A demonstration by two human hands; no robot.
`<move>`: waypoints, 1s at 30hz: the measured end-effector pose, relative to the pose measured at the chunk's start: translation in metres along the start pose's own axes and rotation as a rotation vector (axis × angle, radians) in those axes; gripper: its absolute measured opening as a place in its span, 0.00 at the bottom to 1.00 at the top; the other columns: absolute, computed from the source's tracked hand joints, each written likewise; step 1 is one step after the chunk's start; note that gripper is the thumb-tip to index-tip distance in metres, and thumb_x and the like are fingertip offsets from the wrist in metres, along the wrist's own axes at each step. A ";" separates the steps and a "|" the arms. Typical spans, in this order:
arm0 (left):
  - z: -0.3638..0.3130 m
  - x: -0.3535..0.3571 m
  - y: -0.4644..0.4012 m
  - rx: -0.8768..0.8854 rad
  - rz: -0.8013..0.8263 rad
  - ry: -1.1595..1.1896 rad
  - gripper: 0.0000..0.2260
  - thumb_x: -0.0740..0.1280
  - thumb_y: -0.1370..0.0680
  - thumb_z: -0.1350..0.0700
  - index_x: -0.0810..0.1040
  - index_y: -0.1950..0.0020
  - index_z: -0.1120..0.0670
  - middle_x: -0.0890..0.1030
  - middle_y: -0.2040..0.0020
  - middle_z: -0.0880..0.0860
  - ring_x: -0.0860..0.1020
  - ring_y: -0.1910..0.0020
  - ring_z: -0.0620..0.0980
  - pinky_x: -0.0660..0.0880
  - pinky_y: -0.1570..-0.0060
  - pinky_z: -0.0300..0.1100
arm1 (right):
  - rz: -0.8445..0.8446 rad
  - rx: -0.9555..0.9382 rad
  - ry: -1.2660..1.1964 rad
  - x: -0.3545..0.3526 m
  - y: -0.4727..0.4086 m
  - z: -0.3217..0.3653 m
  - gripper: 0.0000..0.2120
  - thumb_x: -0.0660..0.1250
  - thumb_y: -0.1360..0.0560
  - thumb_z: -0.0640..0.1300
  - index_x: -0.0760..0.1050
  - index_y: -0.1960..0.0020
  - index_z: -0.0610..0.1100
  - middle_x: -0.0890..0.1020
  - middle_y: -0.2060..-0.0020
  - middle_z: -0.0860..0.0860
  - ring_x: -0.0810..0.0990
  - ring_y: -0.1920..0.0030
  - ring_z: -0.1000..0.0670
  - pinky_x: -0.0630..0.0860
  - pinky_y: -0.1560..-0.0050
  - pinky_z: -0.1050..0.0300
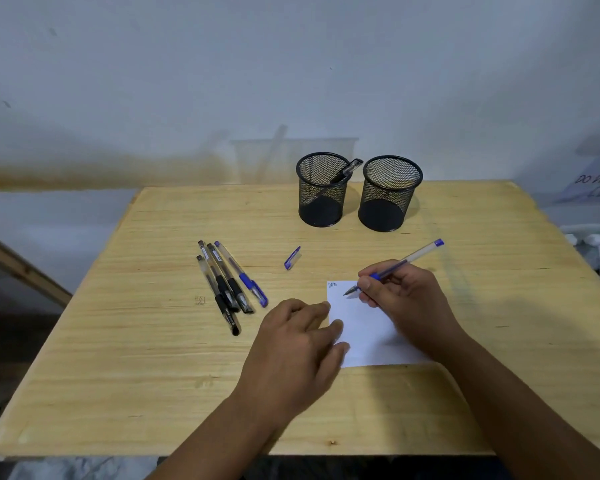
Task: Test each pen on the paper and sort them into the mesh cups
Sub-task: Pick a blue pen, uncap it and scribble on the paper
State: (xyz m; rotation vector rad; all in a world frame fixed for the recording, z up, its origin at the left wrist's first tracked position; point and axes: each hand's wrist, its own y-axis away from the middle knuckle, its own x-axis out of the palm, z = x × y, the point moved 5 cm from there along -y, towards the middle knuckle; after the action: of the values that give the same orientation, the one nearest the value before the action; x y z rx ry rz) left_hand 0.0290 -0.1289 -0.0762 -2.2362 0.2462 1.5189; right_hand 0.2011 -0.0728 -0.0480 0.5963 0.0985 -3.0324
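My right hand (400, 294) grips an uncapped blue pen (413, 256), its tip touching the upper left of a white paper (364, 327) that bears a small scribble near its top corner. My left hand (298, 344) rests flat, fingers pressing the paper's left edge. The pen's blue cap (292, 258) lies loose on the table. To the left lie three black pens (222, 282) and one capped blue pen (241, 273), side by side. Two black mesh cups stand at the back: the left cup (321, 190) holds one black pen, the right cup (388, 194) looks empty.
The wooden table (153, 358) stands against a pale wall. A sheet with handwriting (596, 178) and white cables (593, 240) sit off the table's right edge. A wooden frame (21, 268) leans at the left.
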 end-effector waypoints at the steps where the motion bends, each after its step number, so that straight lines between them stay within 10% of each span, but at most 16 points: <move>1: -0.001 0.000 0.002 -0.007 0.000 0.000 0.12 0.62 0.21 0.44 0.82 0.44 0.46 0.81 0.38 0.49 0.75 0.46 0.52 0.71 0.43 0.47 | -0.008 -0.008 0.010 0.001 -0.001 0.000 0.05 0.70 0.24 0.39 0.80 0.54 0.50 0.84 0.65 0.53 0.84 0.63 0.52 0.82 0.56 0.59; 18: 0.006 -0.004 -0.012 -0.132 -0.016 0.052 0.13 0.63 0.24 0.39 0.82 0.48 0.43 0.81 0.41 0.39 0.74 0.43 0.46 0.70 0.48 0.49 | -0.229 0.011 0.188 0.007 -0.017 -0.009 0.05 0.72 0.25 0.42 0.83 0.51 0.42 0.85 0.56 0.51 0.81 0.57 0.56 0.76 0.52 0.66; 30: 0.015 -0.002 -0.026 -0.236 0.085 -0.037 0.25 0.59 0.25 0.39 0.71 0.30 0.46 0.72 0.37 0.47 0.66 0.40 0.52 0.65 0.45 0.50 | -0.229 0.068 0.120 0.007 -0.019 -0.021 0.04 0.72 0.26 0.44 0.80 0.53 0.51 0.83 0.63 0.59 0.81 0.59 0.65 0.72 0.56 0.79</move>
State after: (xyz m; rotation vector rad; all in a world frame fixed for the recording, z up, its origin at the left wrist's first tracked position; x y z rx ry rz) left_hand 0.0257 -0.0990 -0.0731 -2.4018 0.1596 1.7115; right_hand 0.2014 -0.0524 -0.0691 0.8269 0.0724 -3.2283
